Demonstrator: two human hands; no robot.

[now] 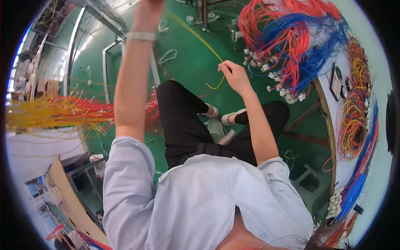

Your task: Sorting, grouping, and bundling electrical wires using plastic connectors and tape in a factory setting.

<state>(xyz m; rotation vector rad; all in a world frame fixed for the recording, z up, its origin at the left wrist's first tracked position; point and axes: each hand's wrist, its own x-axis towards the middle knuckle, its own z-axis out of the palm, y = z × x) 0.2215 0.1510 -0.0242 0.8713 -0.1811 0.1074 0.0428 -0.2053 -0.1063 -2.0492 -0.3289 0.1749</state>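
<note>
My right hand is closed in a pinch on a thin yellow wire, out in front of my knees. A short tail of the wire curls down below the fingers. From the pinch, the rest runs up and left toward my left hand, fading into blur near it. That hand is stretched far forward at the top edge, smeared by motion and partly cut off, so its fingers cannot be made out. A pale band circles the left wrist. Beneath my left forearm lies a long bundle of yellow and red wires.
On the right, a curved-looking table carries red wires, blue wires with white connectors, coiled yellow and red bundles and a dark phone-like object. Metal frames stand front left. Scraps lie on the green floor.
</note>
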